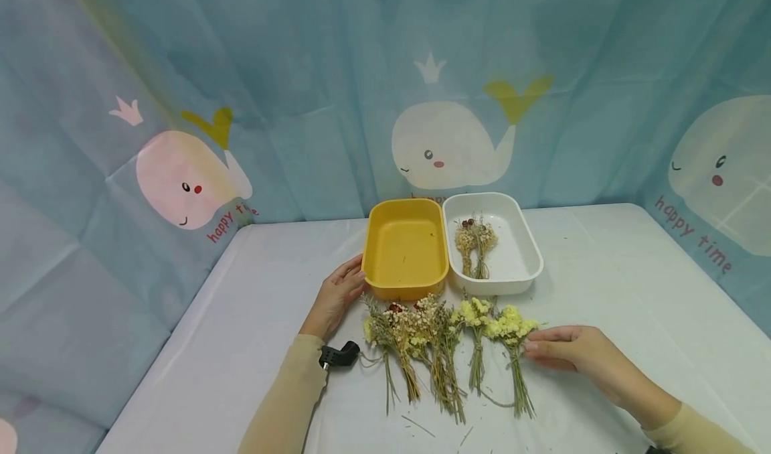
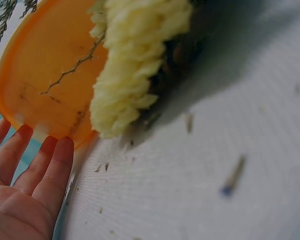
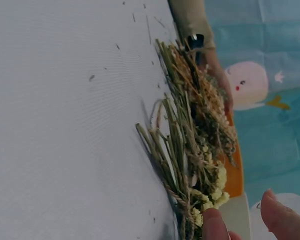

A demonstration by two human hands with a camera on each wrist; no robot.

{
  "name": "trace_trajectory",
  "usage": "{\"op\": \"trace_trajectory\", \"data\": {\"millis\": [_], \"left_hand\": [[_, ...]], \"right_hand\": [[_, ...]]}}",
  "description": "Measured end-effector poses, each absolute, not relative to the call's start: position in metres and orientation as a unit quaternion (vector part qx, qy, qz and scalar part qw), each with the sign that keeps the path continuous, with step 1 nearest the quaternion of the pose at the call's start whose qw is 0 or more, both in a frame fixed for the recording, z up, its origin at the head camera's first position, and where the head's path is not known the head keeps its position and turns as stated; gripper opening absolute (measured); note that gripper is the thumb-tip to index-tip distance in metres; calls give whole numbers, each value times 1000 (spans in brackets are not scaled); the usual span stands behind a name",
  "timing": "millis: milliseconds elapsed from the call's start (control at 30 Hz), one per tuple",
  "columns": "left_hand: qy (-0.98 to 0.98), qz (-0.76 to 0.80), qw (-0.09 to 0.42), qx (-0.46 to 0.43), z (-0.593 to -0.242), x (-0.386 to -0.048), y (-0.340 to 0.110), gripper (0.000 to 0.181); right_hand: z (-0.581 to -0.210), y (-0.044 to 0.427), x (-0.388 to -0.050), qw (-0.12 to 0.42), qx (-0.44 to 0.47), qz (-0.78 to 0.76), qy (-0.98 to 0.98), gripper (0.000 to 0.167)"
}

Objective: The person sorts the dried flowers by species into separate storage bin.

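My left hand [image 1: 338,296] rests against the left side of the yellow bin [image 1: 375,285], its fingers extended along the wall in the left wrist view. Beside the rightmost bunch of yellow dried flowers [image 1: 512,327] is my right hand [image 1: 581,353]; thumb and finger [image 3: 216,227] are apart in the right wrist view, and whether they touch the blossoms is unclear. Just left lies another yellow bunch [image 1: 476,317]. Mixed dried bunches [image 1: 442,347] with pale and dark red heads overlap in front of the yellow bin, stems toward me.
A white bin [image 1: 527,266] stands right of the yellow one, with small dried bunches [image 1: 476,243] inside. Loose stem bits [image 1: 417,426] lie on the white-covered table [image 1: 211,347]. A blue whale-print curtain [image 1: 301,153] hangs behind.
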State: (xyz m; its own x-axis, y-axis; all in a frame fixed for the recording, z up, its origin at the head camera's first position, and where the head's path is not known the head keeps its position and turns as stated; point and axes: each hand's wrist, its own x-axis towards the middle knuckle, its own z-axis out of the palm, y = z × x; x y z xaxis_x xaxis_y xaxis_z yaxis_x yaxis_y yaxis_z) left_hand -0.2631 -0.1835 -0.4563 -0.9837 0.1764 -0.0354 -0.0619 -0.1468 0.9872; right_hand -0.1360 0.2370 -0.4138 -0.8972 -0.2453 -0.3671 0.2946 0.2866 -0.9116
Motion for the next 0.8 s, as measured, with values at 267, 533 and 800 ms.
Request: {"op": "trace_trajectory", "data": {"millis": [267, 533, 800], "left_hand": [[651, 754, 75, 38, -457, -263, -184, 54], [657, 748, 81, 44, -460, -261, -184, 53], [648, 757, 80, 37, -458, -263, -184, 53]], "right_hand": [[-426, 242, -131, 289, -3, -626, 725, 46], [-434, 246, -128, 321, -10, -657, 682, 51], [-439, 240, -132, 348, -4, -684, 641, 57]]}}
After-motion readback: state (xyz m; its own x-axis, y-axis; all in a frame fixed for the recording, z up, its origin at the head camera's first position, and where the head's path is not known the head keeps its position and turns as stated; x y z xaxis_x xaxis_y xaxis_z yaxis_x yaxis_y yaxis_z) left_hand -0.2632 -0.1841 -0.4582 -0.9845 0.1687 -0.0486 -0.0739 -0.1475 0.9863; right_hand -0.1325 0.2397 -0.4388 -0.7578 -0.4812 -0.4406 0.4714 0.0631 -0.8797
